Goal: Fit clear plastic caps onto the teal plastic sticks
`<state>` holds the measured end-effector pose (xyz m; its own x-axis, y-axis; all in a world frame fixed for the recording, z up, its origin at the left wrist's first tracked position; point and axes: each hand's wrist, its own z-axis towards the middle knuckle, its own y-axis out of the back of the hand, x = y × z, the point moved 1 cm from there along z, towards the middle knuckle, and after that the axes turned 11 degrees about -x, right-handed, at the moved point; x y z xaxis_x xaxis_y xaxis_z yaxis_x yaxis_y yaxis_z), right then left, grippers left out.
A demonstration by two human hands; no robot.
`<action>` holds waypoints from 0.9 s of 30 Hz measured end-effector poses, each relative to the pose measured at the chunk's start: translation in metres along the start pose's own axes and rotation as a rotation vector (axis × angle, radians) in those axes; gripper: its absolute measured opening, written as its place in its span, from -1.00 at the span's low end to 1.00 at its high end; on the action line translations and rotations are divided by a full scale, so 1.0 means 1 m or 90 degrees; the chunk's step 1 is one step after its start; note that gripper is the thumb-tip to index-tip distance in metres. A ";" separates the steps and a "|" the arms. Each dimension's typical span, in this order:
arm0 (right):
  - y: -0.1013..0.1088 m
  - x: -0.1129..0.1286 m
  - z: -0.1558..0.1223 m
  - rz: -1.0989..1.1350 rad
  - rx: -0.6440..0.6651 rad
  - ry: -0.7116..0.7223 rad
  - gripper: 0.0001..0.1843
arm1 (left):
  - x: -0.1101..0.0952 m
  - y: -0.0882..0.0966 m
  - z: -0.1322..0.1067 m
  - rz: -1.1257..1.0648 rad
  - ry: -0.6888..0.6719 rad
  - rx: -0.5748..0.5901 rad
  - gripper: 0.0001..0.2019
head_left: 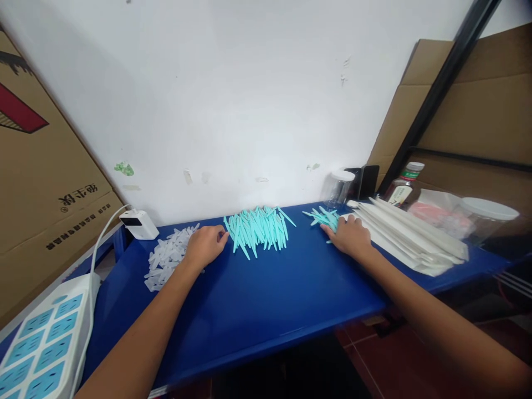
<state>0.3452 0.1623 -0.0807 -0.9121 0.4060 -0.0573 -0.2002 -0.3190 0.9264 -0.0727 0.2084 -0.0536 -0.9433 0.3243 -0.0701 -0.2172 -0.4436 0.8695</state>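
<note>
My left hand point(206, 245) is closed, thumb and fingers pressed together at the left end of a wide pile of turquoise tapered plastic sticks point(260, 228). Whatever is between those fingertips is too small to make out. Under and beside that hand lies a heap of translucent whitish plastic pieces point(166, 257). On the right, my right hand point(352, 235) bends its thumb and fingers round sticks from a smaller turquoise pile point(322, 217). Its fingers partly hide that pile. Most sticks in the wide pile lie roughly side by side, narrow ends toward me.
Everything lies on a blue table point(274, 299) against a white wall. White flat sleeves point(411, 238), a clear jar point(338, 191), a bottle point(403, 185) and a lidded tub point(484, 219) stand right. Left are a white charger point(141, 224), a power strip point(50, 338) and cardboard point(50, 183).
</note>
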 end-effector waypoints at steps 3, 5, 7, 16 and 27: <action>0.009 0.005 0.007 -0.012 -0.072 0.014 -0.01 | 0.003 0.003 0.001 -0.002 0.023 -0.005 -0.63; 0.020 0.018 0.018 0.010 -0.100 0.038 -0.05 | 0.005 0.004 0.002 0.013 0.034 -0.013 -0.62; 0.030 0.040 0.033 0.064 -0.067 0.082 -0.18 | 0.008 0.003 0.002 0.029 0.042 -0.018 -0.61; 0.005 0.133 0.063 0.154 0.110 0.170 -0.52 | 0.016 -0.004 0.001 0.056 0.044 -0.037 -0.59; 0.018 0.123 0.041 0.160 0.166 0.186 -0.42 | 0.013 -0.003 -0.001 0.047 0.055 -0.020 -0.59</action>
<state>0.2438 0.2422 -0.0556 -0.9908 0.0739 0.1129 0.1023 -0.1351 0.9855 -0.0848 0.2134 -0.0578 -0.9749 0.2169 -0.0498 -0.1529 -0.4901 0.8582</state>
